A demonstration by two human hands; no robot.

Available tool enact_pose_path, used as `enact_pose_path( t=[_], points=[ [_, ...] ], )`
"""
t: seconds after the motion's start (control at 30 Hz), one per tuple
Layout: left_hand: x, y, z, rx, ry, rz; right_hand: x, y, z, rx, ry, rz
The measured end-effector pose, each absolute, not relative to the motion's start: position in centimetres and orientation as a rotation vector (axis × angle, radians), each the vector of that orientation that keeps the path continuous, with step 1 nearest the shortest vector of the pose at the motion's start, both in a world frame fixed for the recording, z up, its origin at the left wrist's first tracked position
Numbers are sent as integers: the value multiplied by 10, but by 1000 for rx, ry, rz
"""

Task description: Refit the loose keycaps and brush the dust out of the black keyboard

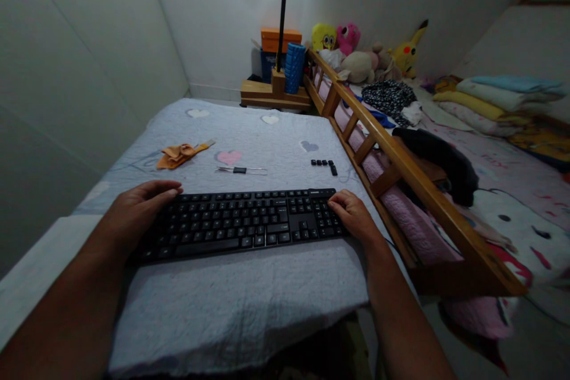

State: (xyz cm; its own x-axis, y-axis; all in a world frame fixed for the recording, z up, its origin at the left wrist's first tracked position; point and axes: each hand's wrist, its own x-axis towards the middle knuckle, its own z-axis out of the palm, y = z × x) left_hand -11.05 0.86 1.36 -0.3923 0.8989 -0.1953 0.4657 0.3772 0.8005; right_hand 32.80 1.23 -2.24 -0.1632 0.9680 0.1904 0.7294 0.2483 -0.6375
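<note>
A black full-size keyboard (pixel 231 219) lies across the cloth-covered table in front of me. Around its left end is my left hand (pixel 145 205), thumb along the top edge and fingers bent over the far corner. At the opposite end my right hand (pixel 354 211) grips the side by the number pad, its fingers curled. Beyond the keyboard rests a wire keycap puller (pixel 239 170) with a black middle. Several loose black keycaps (pixel 324 163) lie farther right. On the far left sits a crumpled orange cloth (pixel 176 156) with a small brush (pixel 205 145) against it.
A pale quilted cloth with hearts covers the table (pixel 249 303). Along the right runs a wooden bed rail (pixel 401 160), with a bed holding soft toys (pixel 360 65) and folded bedding (pixel 499 101) behind it. An orange box (pixel 280 40) and blue roller (pixel 294 68) stand by the wall.
</note>
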Motion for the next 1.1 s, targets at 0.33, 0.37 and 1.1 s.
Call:
enact_pose_path(
  t=[0.33, 0.37, 1.1],
  points=[
    [-111, 9, 10, 1161, 1985, 888, 327, 13, -24, -1539, -1988, 550],
    [-112, 9, 9, 1161, 1980, 889, 328, 13, -25, -1540, -1994, 543],
    [-112, 10, 8, 1132, 2003, 882, 327, 13, -30, -1506, -1993, 463]
  ],
)
